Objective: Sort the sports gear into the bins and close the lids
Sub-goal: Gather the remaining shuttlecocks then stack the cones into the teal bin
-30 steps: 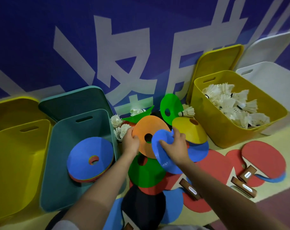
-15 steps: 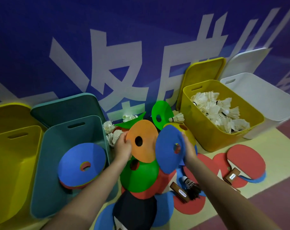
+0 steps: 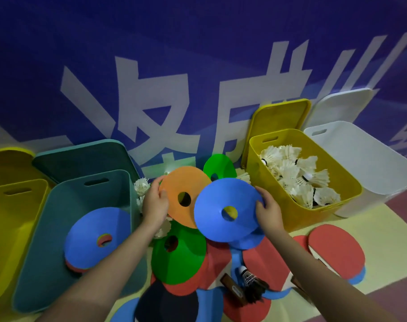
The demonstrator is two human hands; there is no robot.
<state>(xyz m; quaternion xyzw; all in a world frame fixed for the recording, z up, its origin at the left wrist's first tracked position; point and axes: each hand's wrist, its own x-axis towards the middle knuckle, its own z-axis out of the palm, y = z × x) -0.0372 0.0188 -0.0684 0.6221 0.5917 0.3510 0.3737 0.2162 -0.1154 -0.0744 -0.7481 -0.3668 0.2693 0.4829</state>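
Now, left hand (image 3: 154, 203): pinching orange disc cone (image 3: 184, 196) beside teal bin (image 3: 65, 228).
Right hand (image 3: 268, 211): grip closed on blue disc cone (image 3: 225, 209).
Risk: overlapping cones may snag and slip.

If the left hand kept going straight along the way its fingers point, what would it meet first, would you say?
Probably the white shuttlecock just beyond the left hand, which holds the orange disc cone; then the blue wall banner. Depth is unclear.

I see both forearms bare to the frame edge; the left hand (image 3: 154, 204) and right hand (image 3: 268, 211) seem ungloved, ringless.
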